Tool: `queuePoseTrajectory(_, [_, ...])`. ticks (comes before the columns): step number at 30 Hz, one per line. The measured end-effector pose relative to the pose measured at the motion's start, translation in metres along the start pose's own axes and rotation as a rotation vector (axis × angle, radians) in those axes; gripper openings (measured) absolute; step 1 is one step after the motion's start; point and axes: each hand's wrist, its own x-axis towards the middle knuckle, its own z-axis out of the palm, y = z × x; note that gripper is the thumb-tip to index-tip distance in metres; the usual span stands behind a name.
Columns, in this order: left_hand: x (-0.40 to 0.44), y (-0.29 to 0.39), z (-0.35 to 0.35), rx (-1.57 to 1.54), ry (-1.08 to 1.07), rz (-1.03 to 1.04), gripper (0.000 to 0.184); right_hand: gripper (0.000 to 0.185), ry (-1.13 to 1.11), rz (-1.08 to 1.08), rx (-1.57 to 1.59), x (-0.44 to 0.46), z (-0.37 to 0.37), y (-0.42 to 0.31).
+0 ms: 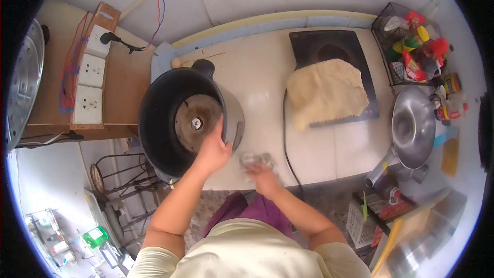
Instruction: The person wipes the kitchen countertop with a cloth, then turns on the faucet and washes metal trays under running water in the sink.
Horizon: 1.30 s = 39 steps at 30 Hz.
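A rice cooker body (pixel 234 108) lies tipped toward me at the left of the counter. Its dark inside shows a round, brownish heating plate (pixel 185 118) with a small metal centre. My left hand (pixel 213 149) grips the cooker's wall at its near right side, fingers inside and thumb outside. At the counter's front edge, my right hand (pixel 265 177) is pressed on a crumpled grey cloth (pixel 256 160). Motion blurs both this hand and the cloth. The cloth rests on the pale countertop (pixel 257 77), just right of the cooker.
A beige cloth (pixel 329 90) covers part of a black induction cooktop (pixel 303 46), whose cable runs down the counter. At right are a wok (pixel 413 126) and a wire basket (pixel 393 20) of seasonings. Wall sockets (pixel 90 72) are at left, a folding stand (pixel 123 175) below.
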Motion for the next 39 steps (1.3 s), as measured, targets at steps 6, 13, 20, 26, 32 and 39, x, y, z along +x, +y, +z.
queuePoseTrajectory(6, [-0.002, 0.011, -0.005, -0.016, 0.003, 0.001, 0.073, 0.048, 0.420, 0.098, -0.016, 0.115, -0.059, 0.049])
queuePoseTrajectory(13, [-0.004, 0.007, -0.004, 0.004, 0.020, 0.027, 0.072, 0.039, -0.106, 0.155, -0.310, 0.065, 0.001, -0.005])
queuePoseTrajectory(20, [-0.016, 0.023, -0.009, -0.054, 0.163, 0.061, 0.056, 0.051, -0.555, -0.086, 0.556, -0.009, 0.047, -0.077])
queuePoseTrajectory(26, [-0.084, 0.004, -0.018, -0.015, 0.649, 0.645, 0.039, 0.054, 0.363, 0.080, 0.572, 0.000, -0.011, 0.000])
queuePoseTrajectory(32, [-0.186, -0.082, -0.019, 0.027, 0.699, 0.506, 0.036, 0.056, 0.460, 0.178, -0.240, -0.005, 0.045, -0.020])
queuePoseTrajectory(39, [-0.320, -0.171, -0.001, -0.042, 0.699, 0.174, 0.032, 0.055, 0.243, -0.063, -0.127, 0.016, 0.182, -0.113])
